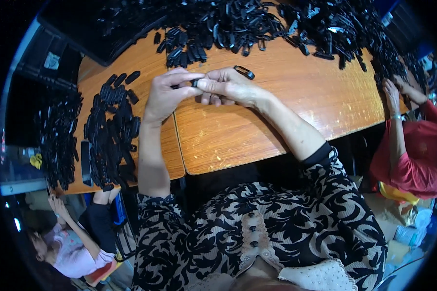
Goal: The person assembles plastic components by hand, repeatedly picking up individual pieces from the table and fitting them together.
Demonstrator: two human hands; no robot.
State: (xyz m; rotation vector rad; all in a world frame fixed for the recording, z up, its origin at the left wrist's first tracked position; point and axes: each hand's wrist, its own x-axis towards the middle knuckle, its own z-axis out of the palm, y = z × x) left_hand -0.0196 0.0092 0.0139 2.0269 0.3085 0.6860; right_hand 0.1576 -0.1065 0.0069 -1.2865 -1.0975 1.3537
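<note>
Both hands, left hand [165,94] and right hand [228,87], pinch one small black clip [195,82] over the table [277,111]; looks light, stiff (probably slick plastic), best gripped by its ends; big pile [238,24] at 12 o'clock.

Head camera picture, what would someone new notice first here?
First, the two bare hands meeting mid-table: the left hand and right hand pinch one small black part between them. Then the heaps of black plastic pieces along the far edge of the wooden table, with another pile at the left. One lone black loop lies just beyond the right hand.
</note>
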